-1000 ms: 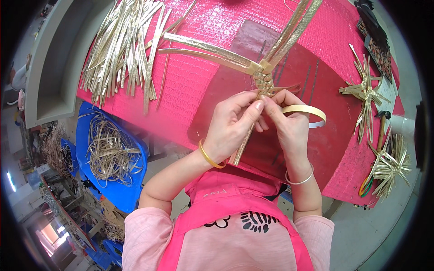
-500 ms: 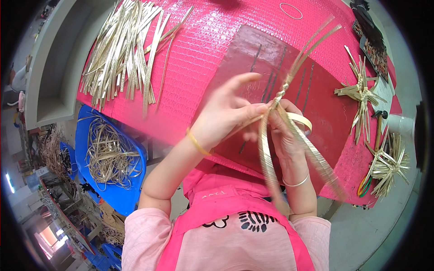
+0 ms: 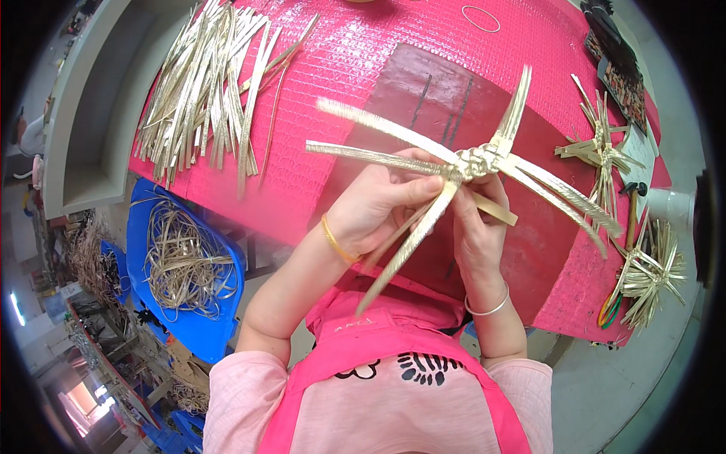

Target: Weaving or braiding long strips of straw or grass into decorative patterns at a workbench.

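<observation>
Between my two hands, above a dark red mat (image 3: 431, 257), is a woven piece of gold strips (image 3: 475, 163) with a knotted middle and long ends spreading to several sides. My left hand (image 3: 397, 193) pinches it at its left side, thumb on a strip near the knot. My right hand (image 3: 480, 219) grips it from below and the right, its fingers partly hidden behind the weave. A pale flat strip end (image 3: 495, 209) sticks out by my right thumb.
Loose gold strips (image 3: 204, 91) lie at the table's upper left. A blue bin (image 3: 219, 318) of tangled strips stands left. Two woven gold pieces (image 3: 603, 155) (image 3: 652, 276) and a hammer (image 3: 634, 204) lie right. A thin ring (image 3: 482, 19) lies at the far side.
The woven piece has turned from edge-on to showing its knotted face, its ends now pointing left, right, up and down. Both hands still hold it.
</observation>
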A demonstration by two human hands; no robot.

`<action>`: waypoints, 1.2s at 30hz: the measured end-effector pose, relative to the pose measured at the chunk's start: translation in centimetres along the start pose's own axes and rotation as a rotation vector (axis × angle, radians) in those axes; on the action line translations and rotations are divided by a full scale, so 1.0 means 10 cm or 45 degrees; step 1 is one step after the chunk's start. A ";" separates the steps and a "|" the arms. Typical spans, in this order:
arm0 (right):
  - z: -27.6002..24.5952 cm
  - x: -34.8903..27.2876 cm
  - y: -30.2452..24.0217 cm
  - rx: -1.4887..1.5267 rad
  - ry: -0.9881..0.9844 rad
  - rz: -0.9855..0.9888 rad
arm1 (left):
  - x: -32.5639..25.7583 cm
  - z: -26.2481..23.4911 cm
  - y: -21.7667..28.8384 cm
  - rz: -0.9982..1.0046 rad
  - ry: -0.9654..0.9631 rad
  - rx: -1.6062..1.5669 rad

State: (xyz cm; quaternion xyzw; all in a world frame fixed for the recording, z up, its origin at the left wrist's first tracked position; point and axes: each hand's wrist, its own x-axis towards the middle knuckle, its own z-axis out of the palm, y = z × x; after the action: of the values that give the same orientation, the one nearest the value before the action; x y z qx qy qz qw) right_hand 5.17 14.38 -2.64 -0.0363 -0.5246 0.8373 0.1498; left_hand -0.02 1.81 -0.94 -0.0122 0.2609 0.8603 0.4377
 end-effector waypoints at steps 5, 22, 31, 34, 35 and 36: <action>0.01 0.06 -0.07 -0.492 0.090 0.045 | 0.08 0.15 -0.24 0.804 0.642 0.954; -0.01 0.14 -0.04 -0.964 -0.011 -0.473 | 0.10 0.09 -0.32 0.675 0.402 0.622; -0.69 -0.06 -0.42 -0.741 0.007 -0.510 | 0.13 -0.24 0.54 0.337 0.361 2.236; -0.22 -0.12 -0.43 -0.773 0.146 -0.121 | 0.16 -0.02 0.53 1.394 0.463 2.887; -0.24 -0.09 -0.37 -0.750 -0.040 -0.113 | 0.09 0.14 0.41 1.118 0.245 2.425; -0.23 -0.06 -0.32 -0.717 -0.073 -0.110 | -0.03 0.30 0.29 0.711 0.149 2.072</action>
State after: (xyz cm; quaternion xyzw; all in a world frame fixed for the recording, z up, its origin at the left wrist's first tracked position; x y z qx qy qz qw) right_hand 6.95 17.50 -0.93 -0.0304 -0.7416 0.6521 0.1545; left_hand -1.42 1.60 3.00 0.3257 0.8117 0.4800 0.0687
